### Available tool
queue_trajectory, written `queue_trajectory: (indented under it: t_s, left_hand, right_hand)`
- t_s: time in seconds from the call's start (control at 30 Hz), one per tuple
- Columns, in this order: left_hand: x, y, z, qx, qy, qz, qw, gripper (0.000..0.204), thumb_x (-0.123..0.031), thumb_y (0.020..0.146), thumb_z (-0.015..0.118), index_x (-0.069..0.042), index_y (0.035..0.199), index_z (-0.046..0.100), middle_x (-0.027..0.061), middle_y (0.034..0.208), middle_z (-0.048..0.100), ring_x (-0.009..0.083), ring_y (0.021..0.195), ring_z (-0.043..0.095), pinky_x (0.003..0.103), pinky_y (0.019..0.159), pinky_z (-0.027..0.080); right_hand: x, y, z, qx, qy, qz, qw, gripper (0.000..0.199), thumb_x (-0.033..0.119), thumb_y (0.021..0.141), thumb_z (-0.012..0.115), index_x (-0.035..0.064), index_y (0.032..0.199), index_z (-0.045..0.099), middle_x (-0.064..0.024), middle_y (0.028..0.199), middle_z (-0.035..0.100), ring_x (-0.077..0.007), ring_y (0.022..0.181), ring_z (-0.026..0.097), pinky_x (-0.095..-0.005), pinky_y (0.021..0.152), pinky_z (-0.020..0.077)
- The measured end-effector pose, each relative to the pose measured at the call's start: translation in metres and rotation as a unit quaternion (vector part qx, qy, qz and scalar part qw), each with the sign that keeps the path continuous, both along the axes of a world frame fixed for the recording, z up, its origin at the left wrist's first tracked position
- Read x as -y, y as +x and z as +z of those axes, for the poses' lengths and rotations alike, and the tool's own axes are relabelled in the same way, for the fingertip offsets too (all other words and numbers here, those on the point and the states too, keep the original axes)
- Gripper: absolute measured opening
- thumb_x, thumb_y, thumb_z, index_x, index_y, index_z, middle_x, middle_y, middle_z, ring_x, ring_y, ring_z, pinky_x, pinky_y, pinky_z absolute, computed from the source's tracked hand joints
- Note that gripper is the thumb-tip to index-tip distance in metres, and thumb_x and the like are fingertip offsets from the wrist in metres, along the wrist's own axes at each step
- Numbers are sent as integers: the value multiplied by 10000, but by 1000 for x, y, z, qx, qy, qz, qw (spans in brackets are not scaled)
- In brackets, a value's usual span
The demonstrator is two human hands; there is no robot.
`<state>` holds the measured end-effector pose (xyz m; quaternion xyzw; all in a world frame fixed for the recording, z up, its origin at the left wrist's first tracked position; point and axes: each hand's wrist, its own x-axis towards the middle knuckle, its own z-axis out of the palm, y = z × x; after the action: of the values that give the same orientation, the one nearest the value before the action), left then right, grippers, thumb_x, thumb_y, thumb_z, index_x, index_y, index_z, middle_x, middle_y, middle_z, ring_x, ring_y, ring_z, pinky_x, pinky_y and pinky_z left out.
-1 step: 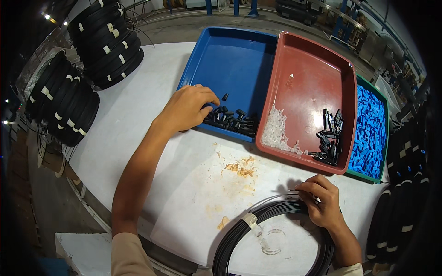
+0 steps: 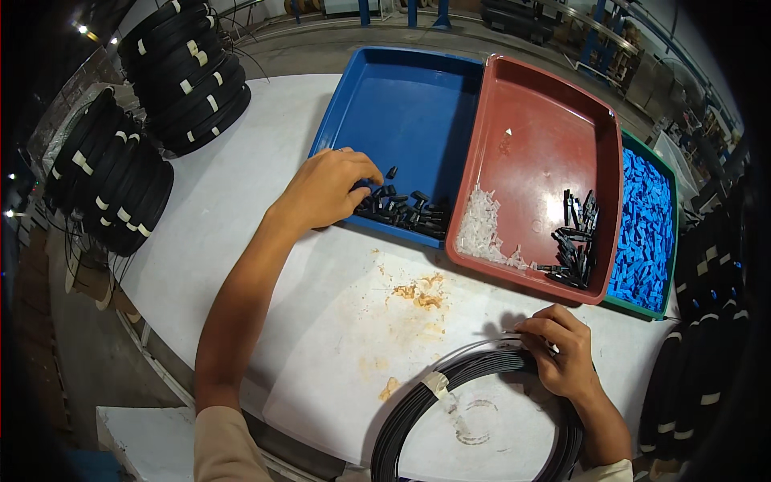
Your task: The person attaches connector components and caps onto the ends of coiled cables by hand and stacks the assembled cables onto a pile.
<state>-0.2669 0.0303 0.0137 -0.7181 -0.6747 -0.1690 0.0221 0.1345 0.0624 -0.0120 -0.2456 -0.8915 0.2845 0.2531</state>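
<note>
My left hand (image 2: 325,189) reaches over the near-left rim of the blue tray (image 2: 401,104). Its thumb and curled fingers are apart above a heap of small black plastic caps (image 2: 405,210), and nothing shows between them. One loose black cap (image 2: 392,172) lies just beyond the fingertips. At the lower right, my right hand (image 2: 558,349) pinches the end of a thin black cable (image 2: 482,344), whose pale tip sticks out left of the fingers. That cable belongs to a coil (image 2: 401,418) lying on the white table, bound with pale tape.
A red tray (image 2: 546,120) holds clear plastic pieces (image 2: 482,225) and black connectors (image 2: 574,249). Right of it, a green tray (image 2: 646,313) is full of blue pieces (image 2: 642,233). Stacked black cable coils stand at the left (image 2: 189,80) and right (image 2: 695,386). Yellowish stains mark the table (image 2: 305,321).
</note>
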Motion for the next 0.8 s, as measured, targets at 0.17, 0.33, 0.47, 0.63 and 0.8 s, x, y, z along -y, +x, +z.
queue_trajectory:
  t_s: [0.17,0.33,0.47,0.63,0.8]
  left_hand:
    - [0,1,1,0,5,-11,1000,177,-30,823,764,-64,996,773,72,1045,748,276,1029,677,382,936,527]
    - [-5,8,-1,-28,-26,-30,999,162,-76,830,769,-82,990,793,67,1034,747,266,999,673,379,921,521]
    - [-4,6,-4,-88,6,-42,995,164,-105,837,768,-93,997,800,61,1046,744,257,993,670,379,920,515]
    - [-6,3,1,-61,55,18,996,188,-95,814,781,-104,1002,799,52,1037,741,259,982,666,385,910,516]
    - [-3,2,0,-57,23,-54,997,207,-73,783,790,-114,987,799,35,1018,726,241,984,652,376,894,505]
  right_hand:
    - [1,2,-1,-5,1,6,1000,199,-79,811,715,16,985,741,-136,870,663,-292,754,686,-349,659,542]
    - [1,4,-2,-4,-7,11,1000,211,-88,809,716,14,992,741,-137,882,667,-291,758,690,-351,660,546]
    - [1,3,-3,-13,-4,18,1000,219,-90,810,717,13,1000,745,-138,885,667,-283,747,690,-348,656,546]
    - [0,3,-3,-7,-6,19,1000,215,-84,810,725,11,1002,748,-135,876,663,-276,730,686,-347,649,547]
    - [0,3,-2,0,-4,21,1000,214,-78,809,732,14,1002,750,-131,871,662,-275,726,684,-348,648,548]
